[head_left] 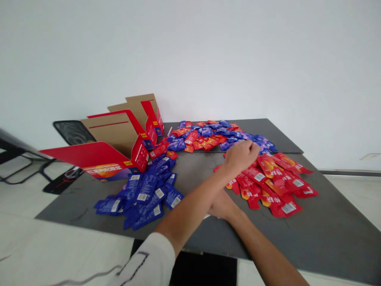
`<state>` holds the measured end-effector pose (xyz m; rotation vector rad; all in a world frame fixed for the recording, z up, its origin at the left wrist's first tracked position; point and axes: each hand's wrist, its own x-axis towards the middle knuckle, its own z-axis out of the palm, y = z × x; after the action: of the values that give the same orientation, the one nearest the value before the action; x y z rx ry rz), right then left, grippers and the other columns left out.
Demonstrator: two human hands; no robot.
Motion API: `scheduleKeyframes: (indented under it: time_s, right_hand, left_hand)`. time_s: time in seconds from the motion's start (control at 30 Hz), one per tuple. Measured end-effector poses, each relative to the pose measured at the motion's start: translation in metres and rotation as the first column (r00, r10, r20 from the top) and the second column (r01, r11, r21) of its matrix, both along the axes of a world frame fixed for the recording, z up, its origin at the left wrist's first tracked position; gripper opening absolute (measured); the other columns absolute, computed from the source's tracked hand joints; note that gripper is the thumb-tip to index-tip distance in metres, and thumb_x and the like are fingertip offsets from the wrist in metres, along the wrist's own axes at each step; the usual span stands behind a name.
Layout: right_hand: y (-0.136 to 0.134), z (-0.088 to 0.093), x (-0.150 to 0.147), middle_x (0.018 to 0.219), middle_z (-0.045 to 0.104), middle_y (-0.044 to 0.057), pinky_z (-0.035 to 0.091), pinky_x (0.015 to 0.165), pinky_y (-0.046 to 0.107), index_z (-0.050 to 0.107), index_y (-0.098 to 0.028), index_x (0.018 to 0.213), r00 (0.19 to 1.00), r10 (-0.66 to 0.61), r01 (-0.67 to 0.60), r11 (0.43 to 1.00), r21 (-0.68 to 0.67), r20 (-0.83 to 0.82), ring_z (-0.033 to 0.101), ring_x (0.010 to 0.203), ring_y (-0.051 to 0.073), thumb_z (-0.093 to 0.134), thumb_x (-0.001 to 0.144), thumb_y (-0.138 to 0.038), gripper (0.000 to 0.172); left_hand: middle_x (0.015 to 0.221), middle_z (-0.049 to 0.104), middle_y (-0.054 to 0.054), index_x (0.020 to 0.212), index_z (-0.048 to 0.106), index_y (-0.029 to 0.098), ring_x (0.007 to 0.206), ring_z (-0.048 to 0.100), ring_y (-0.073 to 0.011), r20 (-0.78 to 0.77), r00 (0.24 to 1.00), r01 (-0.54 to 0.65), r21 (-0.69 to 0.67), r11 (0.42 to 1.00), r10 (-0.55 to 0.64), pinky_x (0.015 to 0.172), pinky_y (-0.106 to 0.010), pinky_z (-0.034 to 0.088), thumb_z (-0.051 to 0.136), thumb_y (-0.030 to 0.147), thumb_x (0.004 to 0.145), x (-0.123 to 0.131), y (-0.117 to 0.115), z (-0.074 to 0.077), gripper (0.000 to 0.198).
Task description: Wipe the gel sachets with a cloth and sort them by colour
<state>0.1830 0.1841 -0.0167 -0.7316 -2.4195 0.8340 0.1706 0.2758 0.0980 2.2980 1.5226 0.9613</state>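
Observation:
My left hand [241,155] reaches across to the right, its fingers curled down at the far edge of a pile of red packets [275,182]. What the fingers hold, if anything, is hidden. My right hand [220,206] lies on the dark table [321,230] under my left forearm, which hides its fingers. A pile of blue packets [145,194] lies to the left. A mixed heap of red and blue packets [212,136] lies at the back.
Open red-and-brown cardboard boxes [119,147] stand at the table's back left, one with its red flap stretched out to the left. A black chair [73,132] stands behind them. A white wall rises behind the table.

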Motion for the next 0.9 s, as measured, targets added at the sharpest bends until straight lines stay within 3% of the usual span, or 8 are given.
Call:
scheduleKeyframes:
  time_s: [0.03,0.13,0.2,0.37,0.57,0.9]
  right_hand:
    - [-0.002,0.003,0.001,0.129,0.077,0.013,0.054,0.103,0.041,0.075,-0.022,0.126,1.0,-0.01,0.01,1.0,0.003,0.01,0.073,0.119,0.031,0.069,0.097,-0.039,0.034]
    - [-0.006,0.013,0.001,0.129,0.077,0.011,0.054,0.101,0.037,0.074,-0.025,0.129,0.998,-0.029,0.028,1.0,0.007,0.047,0.074,0.118,0.027,0.069,0.099,-0.045,0.036]
    - [-0.008,0.018,0.0,0.123,0.078,0.008,0.054,0.097,0.033,0.075,-0.027,0.125,0.997,-0.036,0.035,0.999,0.01,0.062,0.075,0.112,0.024,0.069,0.101,-0.048,0.033]
    - [-0.01,0.023,0.0,0.12,0.078,0.006,0.052,0.096,0.03,0.076,-0.029,0.125,0.994,-0.047,0.047,0.999,0.002,0.094,0.074,0.112,0.022,0.069,0.101,-0.047,0.032]
    - [-0.009,0.026,0.003,0.117,0.079,0.004,0.051,0.093,0.029,0.076,-0.03,0.126,0.99,-0.058,0.059,0.998,-0.004,0.129,0.075,0.11,0.022,0.071,0.099,-0.047,0.032]
    - [-0.009,0.028,0.004,0.118,0.078,0.004,0.051,0.093,0.03,0.076,-0.029,0.126,0.988,-0.056,0.06,0.998,-0.026,0.141,0.074,0.111,0.023,0.073,0.097,-0.044,0.032]
  left_hand:
    - [0.11,0.073,-0.011,0.104,0.071,0.021,0.108,0.069,-0.0248,-0.112,0.992,-0.057,-0.047,0.997,0.051,0.093,-0.031,0.049,0.043,0.036,0.114,-0.014,0.015,0.003,0.033]
    - [0.126,0.07,-0.017,0.116,0.071,0.015,0.119,0.067,-0.0281,-0.215,0.968,-0.152,-0.083,0.985,0.131,0.102,-0.034,0.049,0.061,0.026,0.106,-0.056,0.055,-0.001,0.018]
    - [0.137,0.065,-0.022,0.125,0.068,0.012,0.13,0.061,-0.0334,-0.265,0.943,-0.227,-0.074,0.971,0.2,0.109,-0.041,0.047,0.069,0.025,0.101,-0.081,0.076,-0.011,0.028]
    - [0.145,0.062,-0.021,0.138,0.064,0.012,0.143,0.054,-0.0314,-0.341,0.889,-0.32,0.011,0.947,0.305,0.121,-0.047,0.043,0.058,0.023,0.109,-0.124,0.118,-0.036,0.032]
    - [0.14,0.066,-0.012,0.137,0.066,0.018,0.122,0.068,-0.0282,-0.4,0.853,-0.355,0.027,0.934,0.336,0.103,-0.052,0.06,0.071,0.041,0.105,-0.136,0.161,-0.047,0.04]
    - [0.136,0.069,-0.017,0.13,0.07,0.012,0.128,0.067,-0.0323,-0.428,0.826,-0.458,-0.128,0.88,0.367,0.11,-0.054,0.055,0.068,0.056,0.104,-0.131,0.195,-0.043,0.051]
